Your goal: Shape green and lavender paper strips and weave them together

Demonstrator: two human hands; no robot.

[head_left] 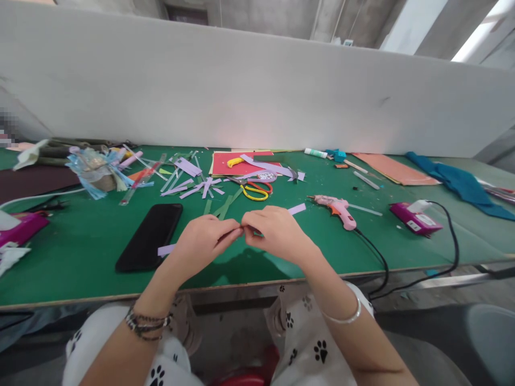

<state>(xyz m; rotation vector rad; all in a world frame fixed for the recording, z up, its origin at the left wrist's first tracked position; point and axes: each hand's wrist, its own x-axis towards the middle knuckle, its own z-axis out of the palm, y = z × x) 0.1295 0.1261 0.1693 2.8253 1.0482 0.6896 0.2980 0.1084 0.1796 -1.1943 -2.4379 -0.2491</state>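
My left hand [203, 239] and my right hand [273, 231] meet over the front of the green table [80, 252], fingertips pinched together on a lilac paper strip [296, 209]. One end of the strip sticks out past my right hand, and another lilac end [166, 250] shows to the left of my left hand. A bit of green paper peeks under my right fingers. A black phone [151, 236] lies flat just left of my left hand. Yellow-and-red scissors [254, 189] lie beyond my hands.
A pink glue gun [338, 208] with a black cord lies to the right, near a magenta box [414, 219]. Cut lilac and green strips [193, 179] litter the middle, beside red paper [235, 163]. Blue cloth [458, 182] is far right; a white wall [257, 91] backs the table.
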